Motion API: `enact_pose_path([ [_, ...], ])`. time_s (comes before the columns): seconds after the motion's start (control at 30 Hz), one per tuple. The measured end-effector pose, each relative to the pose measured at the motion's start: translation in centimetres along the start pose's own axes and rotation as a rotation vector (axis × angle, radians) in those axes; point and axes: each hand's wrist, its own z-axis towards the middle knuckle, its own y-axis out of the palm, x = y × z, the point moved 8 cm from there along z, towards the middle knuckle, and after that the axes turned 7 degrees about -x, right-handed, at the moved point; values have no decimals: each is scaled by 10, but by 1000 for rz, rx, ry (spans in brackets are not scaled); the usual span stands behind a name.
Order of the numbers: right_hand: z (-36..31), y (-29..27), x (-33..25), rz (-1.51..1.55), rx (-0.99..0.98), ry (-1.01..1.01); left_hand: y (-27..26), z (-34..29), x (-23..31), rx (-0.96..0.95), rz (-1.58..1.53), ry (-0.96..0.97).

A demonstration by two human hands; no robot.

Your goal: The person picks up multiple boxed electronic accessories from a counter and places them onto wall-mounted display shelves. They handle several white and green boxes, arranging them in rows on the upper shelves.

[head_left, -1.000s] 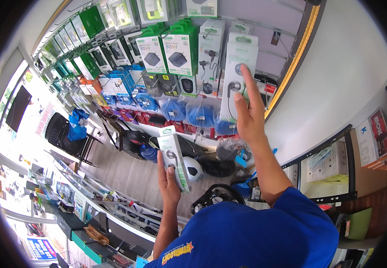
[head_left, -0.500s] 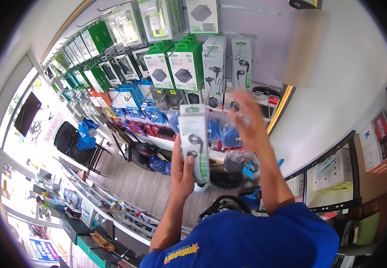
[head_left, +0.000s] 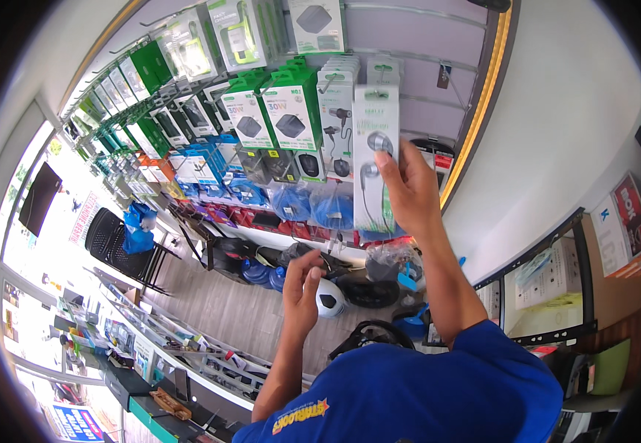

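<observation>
Strong daylight comes in from the left, where the glass front is overexposed almost to white and the view outside loses most of its detail. Indoors the light is softer: the white wall on the right shows gentle grey shading. Glare whitens the clear plastic packs at the far left. The hands and earphone box look reasonably crisp, while smaller hanging packs farther left smear together. Fisheye distortion bends straight edges, and a black rounded border darkens the corners.
</observation>
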Motion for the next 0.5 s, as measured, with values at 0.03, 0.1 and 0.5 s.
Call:
enact_pose_path([
  [0.03, -3, 0, 5, -51, 8, 37, -4, -8, -9, 10, 7, -42],
  [0.1, -4, -4, 7, -82, 66, -11, -6, -21, -24, 36, -53, -108],
  [0.5, 60, -57, 33, -638, 463, -80, 17, 58, 32, -20, 174, 128],
])
